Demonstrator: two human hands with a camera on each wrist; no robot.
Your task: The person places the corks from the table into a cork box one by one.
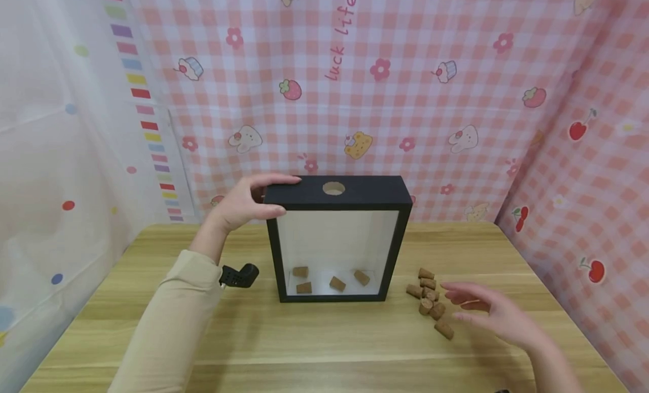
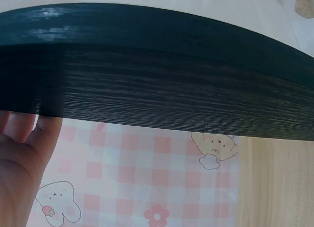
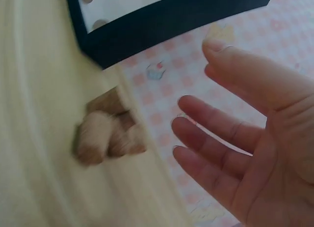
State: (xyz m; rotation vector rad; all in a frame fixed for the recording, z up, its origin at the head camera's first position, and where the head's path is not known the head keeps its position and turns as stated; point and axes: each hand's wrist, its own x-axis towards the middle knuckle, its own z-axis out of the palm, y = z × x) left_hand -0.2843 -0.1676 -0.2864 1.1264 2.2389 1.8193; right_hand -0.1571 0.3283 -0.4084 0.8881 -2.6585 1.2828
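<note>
A black box frame (image 1: 338,197) with a clear front and a round hole (image 1: 334,188) in its top stands upright on the table. Several corks (image 1: 337,284) lie on its floor inside. My left hand (image 1: 248,201) grips the upper left corner, thumb at the front edge and fingers over the top. In the left wrist view, those fingertips meet the black side (image 2: 157,84). To the right of the box is a loose pile of corks (image 1: 429,295). Just right of the pile, my right hand (image 1: 494,314) hovers with fingers spread, and its palm (image 3: 282,173) holds nothing.
The wooden table (image 1: 324,348) runs under everything. Behind it hangs a pink checked curtain (image 1: 416,106), with another curtain (image 1: 583,173) on the right and a white dotted one (image 1: 61,156) on the left. A black wrist device (image 1: 240,276) sticks out from the left sleeve.
</note>
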